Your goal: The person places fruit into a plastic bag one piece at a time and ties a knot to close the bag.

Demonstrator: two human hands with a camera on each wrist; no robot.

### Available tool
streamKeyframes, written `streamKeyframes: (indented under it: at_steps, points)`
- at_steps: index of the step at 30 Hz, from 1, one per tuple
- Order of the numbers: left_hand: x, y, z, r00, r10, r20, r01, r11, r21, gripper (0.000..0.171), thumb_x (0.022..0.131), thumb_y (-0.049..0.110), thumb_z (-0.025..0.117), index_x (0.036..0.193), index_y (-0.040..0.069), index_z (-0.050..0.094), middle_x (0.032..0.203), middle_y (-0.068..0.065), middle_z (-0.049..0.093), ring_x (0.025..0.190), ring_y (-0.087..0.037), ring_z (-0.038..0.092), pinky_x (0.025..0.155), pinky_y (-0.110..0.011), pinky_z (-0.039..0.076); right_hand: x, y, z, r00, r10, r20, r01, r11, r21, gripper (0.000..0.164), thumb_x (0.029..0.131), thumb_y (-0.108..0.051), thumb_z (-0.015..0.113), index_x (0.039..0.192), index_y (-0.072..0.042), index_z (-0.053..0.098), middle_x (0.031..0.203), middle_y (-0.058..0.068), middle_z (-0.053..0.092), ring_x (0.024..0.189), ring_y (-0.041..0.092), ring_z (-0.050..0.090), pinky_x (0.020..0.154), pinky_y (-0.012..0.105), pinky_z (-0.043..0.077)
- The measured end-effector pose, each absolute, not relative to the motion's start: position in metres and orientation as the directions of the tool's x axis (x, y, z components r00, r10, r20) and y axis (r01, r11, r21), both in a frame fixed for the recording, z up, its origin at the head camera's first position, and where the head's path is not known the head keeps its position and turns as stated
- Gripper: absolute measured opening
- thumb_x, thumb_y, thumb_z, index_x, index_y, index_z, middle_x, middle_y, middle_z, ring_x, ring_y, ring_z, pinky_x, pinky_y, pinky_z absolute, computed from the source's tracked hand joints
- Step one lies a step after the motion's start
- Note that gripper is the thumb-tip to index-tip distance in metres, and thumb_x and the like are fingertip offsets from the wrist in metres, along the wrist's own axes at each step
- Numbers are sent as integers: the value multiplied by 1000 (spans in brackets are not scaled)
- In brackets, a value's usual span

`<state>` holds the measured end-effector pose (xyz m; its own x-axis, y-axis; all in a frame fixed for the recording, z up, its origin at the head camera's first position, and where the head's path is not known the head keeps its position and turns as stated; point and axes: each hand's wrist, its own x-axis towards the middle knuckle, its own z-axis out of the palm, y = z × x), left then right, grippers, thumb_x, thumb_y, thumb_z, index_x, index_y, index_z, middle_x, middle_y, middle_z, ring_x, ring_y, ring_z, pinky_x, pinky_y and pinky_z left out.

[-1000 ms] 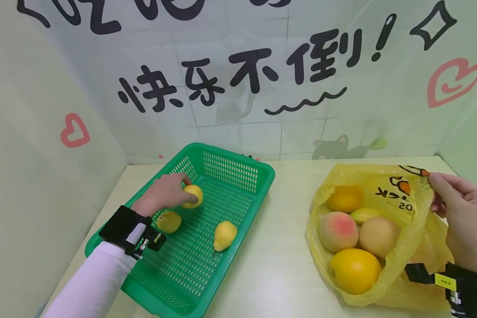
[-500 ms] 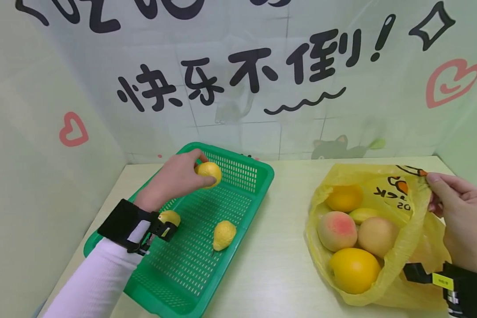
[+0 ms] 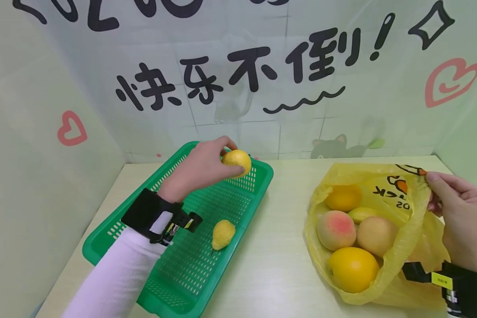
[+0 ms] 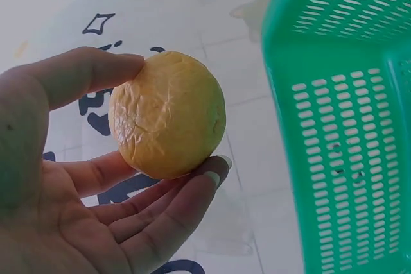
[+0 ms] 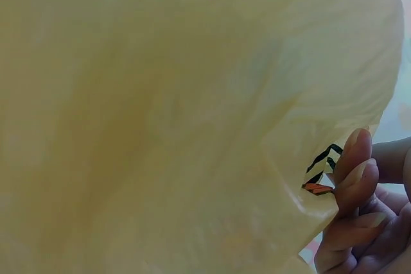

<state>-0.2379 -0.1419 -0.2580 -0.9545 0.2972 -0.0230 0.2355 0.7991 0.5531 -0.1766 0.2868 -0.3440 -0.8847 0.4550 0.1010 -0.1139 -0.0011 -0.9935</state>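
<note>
In the head view my left hand [image 3: 200, 170] holds a round yellow fruit [image 3: 237, 163] over the far end of a green plastic basket [image 3: 234, 265]. The left wrist view shows the wrinkled skin of this fruit [image 4: 168, 115], gripped between thumb and fingers; its exact kind is unclear. A yellow pear [image 3: 223, 235] lies in the basket. At right, my right hand [image 3: 467, 214] pinches the rim of a yellow plastic bag [image 3: 415, 221], lifting its mouth wide. Inside are a pink-tinged peach [image 3: 336, 229], a paler round fruit [image 3: 376, 235] and an orange fruit [image 3: 353, 269].
Another orange fruit [image 3: 343, 197] and a yellow-green one [image 3: 361, 214] sit farther back in the bag. A stretch of pale table [image 3: 272, 247] separates basket and bag. A printed curtain [image 3: 254, 132] hangs behind the table.
My left hand has lifted the round yellow fruit from the basket and carried it up and to the right. My left arm now hides another yellow fruit there. My right hand stays on the bag.
</note>
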Motion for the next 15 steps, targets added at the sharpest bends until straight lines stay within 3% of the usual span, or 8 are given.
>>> streamKeyframes:
  at_steps: [15]
  points:
    - [-241, -90, -246, -898, 440, 22, 375, 737, 563, 40, 85, 29, 69, 118, 11, 56, 102, -5, 66, 87, -20, 60, 72, -29, 51, -175, 287, -344, -886, 450, 111, -109, 30, -994, 20, 90, -35, 66, 101, -20, 70, 73, -8, 59, 59, 7, 47, 54, 10, 42]
